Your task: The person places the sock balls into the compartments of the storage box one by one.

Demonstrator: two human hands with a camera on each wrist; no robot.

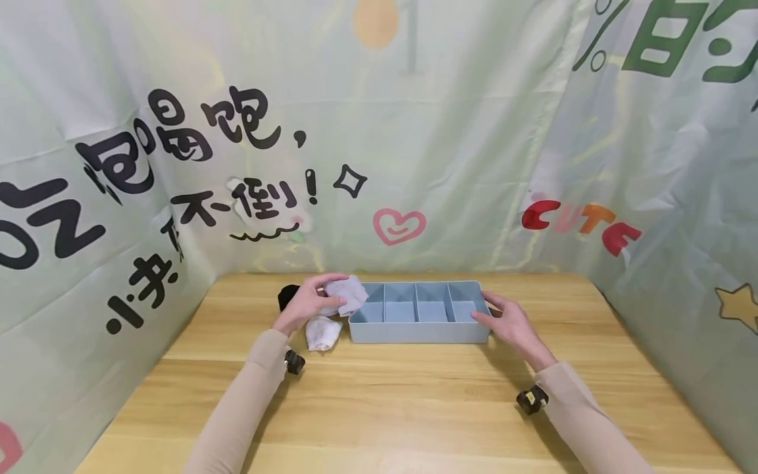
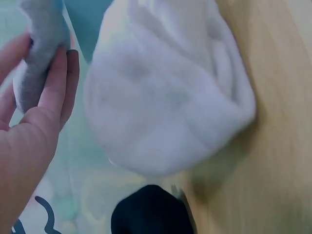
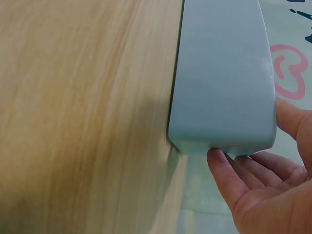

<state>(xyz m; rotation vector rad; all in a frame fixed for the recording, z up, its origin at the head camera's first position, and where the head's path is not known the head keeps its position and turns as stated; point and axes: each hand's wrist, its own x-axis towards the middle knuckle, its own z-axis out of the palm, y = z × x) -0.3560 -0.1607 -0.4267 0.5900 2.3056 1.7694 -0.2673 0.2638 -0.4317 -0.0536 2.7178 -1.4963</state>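
Note:
My left hand (image 1: 309, 304) pinches a folded light grey sock (image 1: 351, 293) at the left end of a blue-grey divided box (image 1: 420, 333). In the left wrist view, the thumb and fingers lie on opposite sides of the grey sock (image 2: 41, 58). Below that hand a bundled white sock (image 1: 323, 334) lies on the table, large in the left wrist view. A black bundle (image 1: 287, 296), partly hidden, sits behind the hand. My right hand (image 1: 510, 324) grips the box's right end, thumb over the rim and fingers against the outer end wall (image 3: 224, 141).
The box stands on a wooden table (image 1: 403, 408) near its back edge, and several compartments inside it show bare floors. Printed cloth walls (image 1: 468, 164) rise behind and on both sides. Each wrist carries a small black camera (image 1: 531, 399).

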